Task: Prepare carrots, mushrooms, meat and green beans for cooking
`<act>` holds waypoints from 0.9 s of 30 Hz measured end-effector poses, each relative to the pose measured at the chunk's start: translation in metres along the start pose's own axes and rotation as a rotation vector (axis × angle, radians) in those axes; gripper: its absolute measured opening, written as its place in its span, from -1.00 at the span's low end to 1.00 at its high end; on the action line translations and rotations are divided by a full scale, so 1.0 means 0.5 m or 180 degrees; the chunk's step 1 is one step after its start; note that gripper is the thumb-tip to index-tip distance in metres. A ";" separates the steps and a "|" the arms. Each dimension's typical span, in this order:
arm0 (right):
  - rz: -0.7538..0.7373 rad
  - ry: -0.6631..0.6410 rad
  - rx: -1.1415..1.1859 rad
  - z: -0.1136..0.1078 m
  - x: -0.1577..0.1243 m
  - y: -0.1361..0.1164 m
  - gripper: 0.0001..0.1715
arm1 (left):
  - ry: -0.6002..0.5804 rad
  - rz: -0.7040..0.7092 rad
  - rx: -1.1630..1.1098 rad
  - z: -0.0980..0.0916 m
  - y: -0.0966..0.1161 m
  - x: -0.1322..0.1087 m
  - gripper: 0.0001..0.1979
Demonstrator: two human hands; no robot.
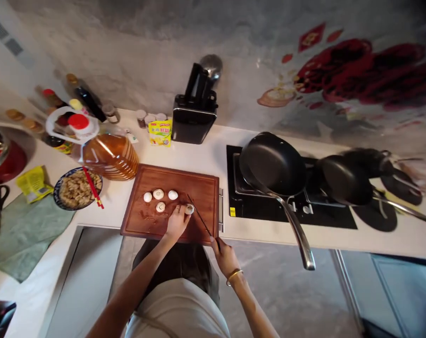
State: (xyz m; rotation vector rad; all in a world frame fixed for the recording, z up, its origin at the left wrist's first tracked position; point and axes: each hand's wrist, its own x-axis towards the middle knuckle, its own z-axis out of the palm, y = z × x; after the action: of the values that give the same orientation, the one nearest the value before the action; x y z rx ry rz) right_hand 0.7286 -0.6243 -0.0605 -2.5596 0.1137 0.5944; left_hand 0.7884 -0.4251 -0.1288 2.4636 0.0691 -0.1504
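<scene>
The right hand (225, 256), nearest the camera, grips a knife (199, 215) whose blade slants up-left toward a mushroom (189, 209). The left hand (176, 222) pins that mushroom with its fingertips at the board's (205, 185) near right. Three more mushrooms (158, 194) lie left of it on the board.

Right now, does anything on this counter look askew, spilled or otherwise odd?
Mostly orderly. One oddity: the frying pan sits tilted on the hob, its long handle jutting past the counter edge. The left hand steadies a mushroom on the cutting board; the right hand holds the knife.
</scene>
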 end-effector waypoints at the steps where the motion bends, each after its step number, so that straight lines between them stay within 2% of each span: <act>1: 0.0076 -0.0050 -0.0013 -0.002 -0.002 0.001 -0.43 | 0.0014 0.0033 -0.0104 0.000 0.000 0.001 -0.74; 9: 0.0165 -0.0512 -0.0034 -0.038 0.000 0.003 -0.47 | 0.0152 -0.0052 -0.0650 -0.002 -0.003 0.002 -0.81; 15: 0.0166 -0.0696 -0.0555 -0.049 0.002 0.004 -0.48 | 0.0385 -0.0101 -0.0805 0.018 -0.005 -0.010 -0.83; 19: 0.0241 -0.0783 -0.0746 -0.033 0.012 -0.004 -0.47 | 0.0548 -0.0166 -0.0845 0.026 0.000 -0.010 -0.80; 22: 0.0309 -0.0805 -0.0814 -0.007 0.039 -0.014 -0.46 | 0.0626 -0.0163 -0.0884 0.027 0.003 -0.010 -0.79; 27: 0.0062 -0.0550 -0.0351 0.018 0.084 -0.019 -0.54 | 0.0659 -0.0102 -0.0891 0.033 -0.002 -0.015 -0.74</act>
State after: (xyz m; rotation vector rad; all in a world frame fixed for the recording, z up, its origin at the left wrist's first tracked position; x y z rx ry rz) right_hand 0.7648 -0.6104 -0.0813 -2.6013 0.0474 0.8477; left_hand 0.7795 -0.4350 -0.1413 2.1909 0.2052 0.0958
